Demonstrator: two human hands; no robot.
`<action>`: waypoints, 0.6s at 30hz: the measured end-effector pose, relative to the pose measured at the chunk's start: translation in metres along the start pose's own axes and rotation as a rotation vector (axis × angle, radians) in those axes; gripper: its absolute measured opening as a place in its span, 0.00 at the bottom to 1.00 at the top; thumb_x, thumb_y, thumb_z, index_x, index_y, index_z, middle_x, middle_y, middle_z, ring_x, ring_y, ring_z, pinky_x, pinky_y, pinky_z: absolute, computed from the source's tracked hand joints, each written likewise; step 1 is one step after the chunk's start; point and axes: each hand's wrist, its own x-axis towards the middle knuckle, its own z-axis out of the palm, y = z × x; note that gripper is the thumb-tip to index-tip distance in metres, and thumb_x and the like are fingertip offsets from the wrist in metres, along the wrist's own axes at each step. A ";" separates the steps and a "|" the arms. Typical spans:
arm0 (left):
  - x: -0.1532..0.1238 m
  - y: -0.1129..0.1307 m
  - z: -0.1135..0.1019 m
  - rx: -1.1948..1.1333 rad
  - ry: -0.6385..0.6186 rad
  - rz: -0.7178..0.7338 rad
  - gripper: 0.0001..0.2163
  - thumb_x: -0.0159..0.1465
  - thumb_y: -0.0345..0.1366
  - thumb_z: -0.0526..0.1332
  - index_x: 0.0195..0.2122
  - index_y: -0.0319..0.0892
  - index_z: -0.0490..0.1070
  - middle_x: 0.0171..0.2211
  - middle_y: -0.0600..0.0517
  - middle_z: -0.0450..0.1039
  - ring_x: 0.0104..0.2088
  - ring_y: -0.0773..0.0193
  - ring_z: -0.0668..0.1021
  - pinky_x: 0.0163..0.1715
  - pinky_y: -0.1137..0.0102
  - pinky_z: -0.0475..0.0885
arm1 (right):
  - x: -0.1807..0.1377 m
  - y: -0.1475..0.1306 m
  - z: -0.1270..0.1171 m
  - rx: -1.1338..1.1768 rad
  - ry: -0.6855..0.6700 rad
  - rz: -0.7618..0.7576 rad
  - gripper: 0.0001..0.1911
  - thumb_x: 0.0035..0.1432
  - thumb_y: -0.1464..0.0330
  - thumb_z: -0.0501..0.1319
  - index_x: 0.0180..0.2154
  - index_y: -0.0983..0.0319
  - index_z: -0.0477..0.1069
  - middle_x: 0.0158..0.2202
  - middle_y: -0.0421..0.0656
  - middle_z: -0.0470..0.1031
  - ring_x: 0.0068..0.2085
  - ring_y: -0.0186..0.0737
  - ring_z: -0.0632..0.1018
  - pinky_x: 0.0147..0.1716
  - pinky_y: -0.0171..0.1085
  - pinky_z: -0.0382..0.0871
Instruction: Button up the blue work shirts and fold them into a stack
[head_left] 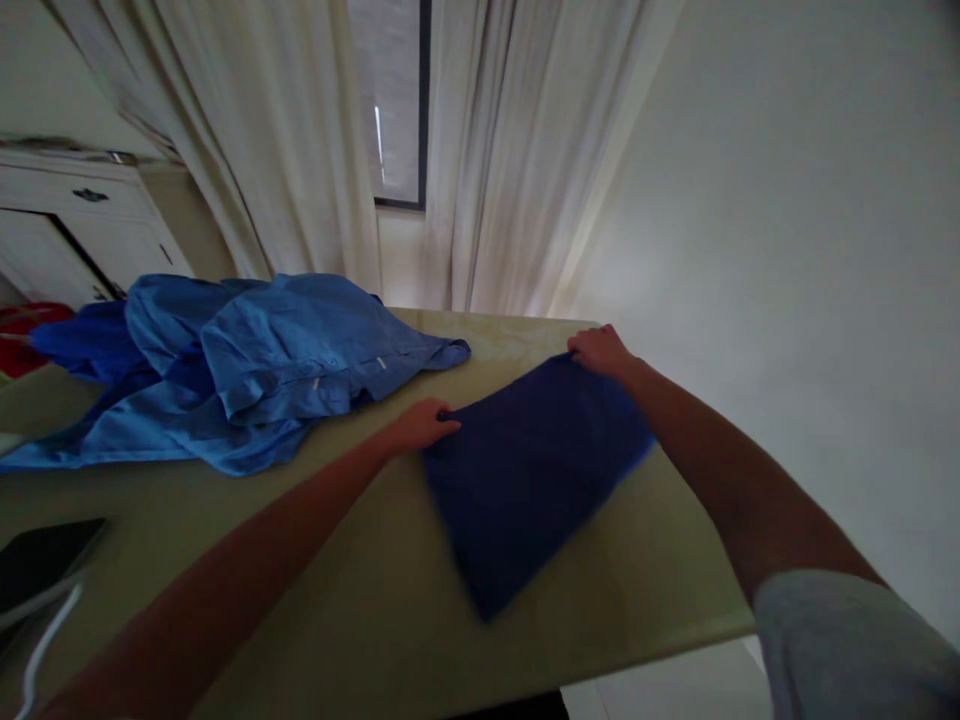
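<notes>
A folded dark blue cloth (pixel 525 470) lies flat on the pale table (pixel 360 600), near its right end. My left hand (pixel 424 424) pinches the cloth's far left corner. My right hand (pixel 600 350) is closed on its far right corner. Both arms reach forward across the table. The cloth's near edge looks smeared by motion.
A heap of lighter blue shirts (pixel 240 370) lies on the table's left half. A dark flat device (pixel 45 560) with a white cable (pixel 45 640) sits at the near left edge. Curtains (pixel 480 150), a window and a white cabinet (pixel 82 230) stand behind; a white wall is at right.
</notes>
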 end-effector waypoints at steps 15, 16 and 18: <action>-0.029 0.070 0.062 0.029 0.010 0.192 0.18 0.72 0.50 0.55 0.36 0.42 0.75 0.33 0.49 0.78 0.34 0.58 0.77 0.36 0.65 0.66 | -0.180 -0.190 0.057 0.298 -0.067 0.018 0.52 0.61 0.35 0.55 0.75 0.60 0.52 0.74 0.61 0.52 0.73 0.72 0.56 0.65 0.70 0.57; -0.032 0.074 0.065 0.052 0.025 0.205 0.17 0.72 0.49 0.56 0.37 0.42 0.75 0.34 0.48 0.78 0.36 0.57 0.77 0.38 0.65 0.67 | -0.184 -0.192 0.057 0.302 -0.072 -0.010 0.51 0.63 0.36 0.55 0.75 0.59 0.52 0.75 0.60 0.51 0.73 0.71 0.55 0.66 0.70 0.55; -0.040 0.083 0.067 0.068 0.039 0.182 0.16 0.72 0.47 0.56 0.38 0.42 0.75 0.35 0.47 0.79 0.37 0.57 0.78 0.39 0.64 0.67 | -0.190 -0.187 0.056 0.323 -0.060 -0.074 0.48 0.65 0.39 0.55 0.75 0.59 0.53 0.75 0.59 0.52 0.74 0.68 0.56 0.68 0.69 0.54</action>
